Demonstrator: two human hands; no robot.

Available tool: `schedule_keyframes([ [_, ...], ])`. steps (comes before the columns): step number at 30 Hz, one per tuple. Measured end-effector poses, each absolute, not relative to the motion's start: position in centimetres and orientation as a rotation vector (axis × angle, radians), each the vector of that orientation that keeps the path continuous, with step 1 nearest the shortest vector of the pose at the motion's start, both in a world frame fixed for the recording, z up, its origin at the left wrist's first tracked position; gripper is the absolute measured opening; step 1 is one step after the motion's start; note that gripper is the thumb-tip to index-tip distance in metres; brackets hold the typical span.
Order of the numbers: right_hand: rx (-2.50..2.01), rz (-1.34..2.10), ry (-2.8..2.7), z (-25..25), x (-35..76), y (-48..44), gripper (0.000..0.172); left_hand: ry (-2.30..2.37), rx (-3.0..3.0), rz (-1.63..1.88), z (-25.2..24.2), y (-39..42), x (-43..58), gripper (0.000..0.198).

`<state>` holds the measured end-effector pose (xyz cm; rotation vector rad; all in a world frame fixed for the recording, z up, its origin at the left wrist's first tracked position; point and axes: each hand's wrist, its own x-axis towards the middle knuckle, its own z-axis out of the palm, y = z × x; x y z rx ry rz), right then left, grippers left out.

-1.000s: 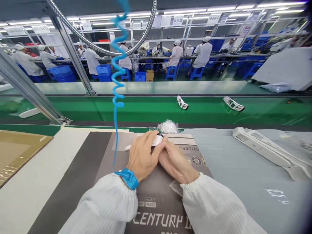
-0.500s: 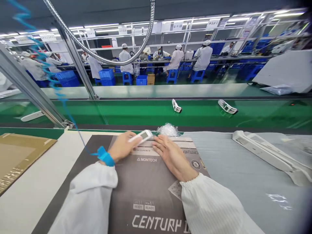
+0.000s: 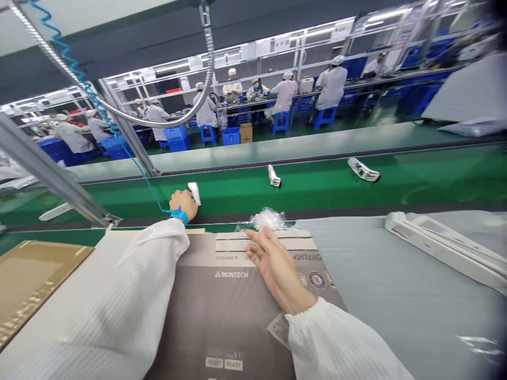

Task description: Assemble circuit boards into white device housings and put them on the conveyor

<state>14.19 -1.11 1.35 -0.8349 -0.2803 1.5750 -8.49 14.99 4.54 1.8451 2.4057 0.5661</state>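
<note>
Over the green conveyor belt, my left hand [image 3: 183, 205], with a blue strap at the wrist, has its fingers closed at a white plastic handheld device [image 3: 194, 193]. The device's lower part points toward me, and my hand hides part of its side. Whether it rests on the belt I cannot tell. My right hand [image 3: 275, 269] is open, fingers stretched, over the upper part of a dark grey printed Montech cardboard box [image 3: 222, 311]. Just beyond its fingertips lies crumpled clear plastic [image 3: 267, 218].
Two white curved parts [image 3: 274, 176] [image 3: 363, 170] lie on the green belt [image 3: 317, 184]. Long white plastic pieces [image 3: 439, 248] rest on the grey mat at right. Brown cardboard [image 3: 43, 279] is at left. A metal post [image 3: 51, 163] and flexible metal hose [image 3: 158, 124] stand ahead; co-workers sit beyond.
My left hand has moved forward and left from above the box to the belt, carrying the white device. My right hand stays over the box. The view has tilted.
</note>
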Motion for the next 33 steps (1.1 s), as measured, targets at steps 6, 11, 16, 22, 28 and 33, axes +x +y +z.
schedule_keyframes([
  [6,-0.812,1.593,-0.254,1.4,14.2,-1.0,0.077,2.134,2.118,0.393,5.6,20.7,0.1,0.035],
  [11,-0.840,1.607,-0.240,0.8,14.2,-0.8,0.059,1.785,2.213,0.433,4.3,23.2,11.5,0.045],
  [16,-0.808,1.578,-0.299,0.8,14.1,-0.8,0.035,1.824,2.073,0.549,3.5,21.9,14.4,0.034],
  [22,-0.732,1.646,-0.217,1.3,15.0,-0.5,0.035,1.651,1.856,0.660,6.9,17.9,7.8,0.029],
  [28,-0.548,1.868,-0.503,2.9,15.6,-1.2,0.042,0.983,1.748,0.606,9.7,7.5,1.9,0.043],
  [33,-0.768,1.614,-0.731,1.8,14.4,-1.6,0.042,1.204,1.586,1.096,6.4,1.5,0.6,0.031],
])
